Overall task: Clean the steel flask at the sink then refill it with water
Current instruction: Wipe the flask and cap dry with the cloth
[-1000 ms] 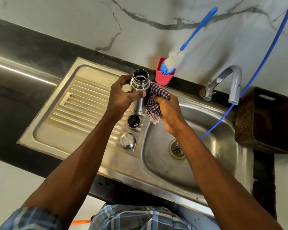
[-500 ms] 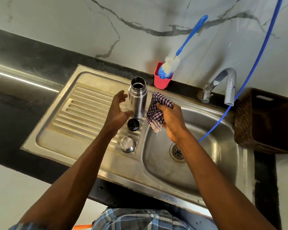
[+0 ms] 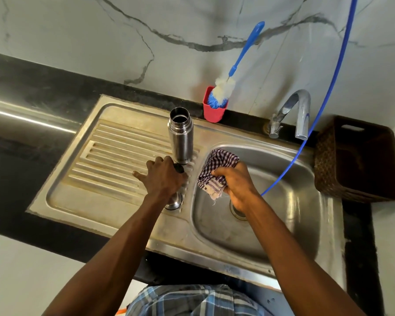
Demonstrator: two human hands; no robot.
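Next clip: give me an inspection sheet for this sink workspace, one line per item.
Surface: steel sink with ribbed drainboard, set in a dark counter.
Job's things: steel flask upright and uncapped on the drainboard; black stopper and steel cap partly hidden by the left hand.
Clutter: bottle brush in red cup.
Grippers: left hand reaching over the stopper; right hand gripping checked cloth.
Cables: blue hose running into the basin.
Surroundings: tap, woven basket, marble wall.

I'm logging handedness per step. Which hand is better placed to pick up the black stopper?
Left. The left hand already lies over the black stopper beside the flask; the right hand is full, gripping the checked cloth.
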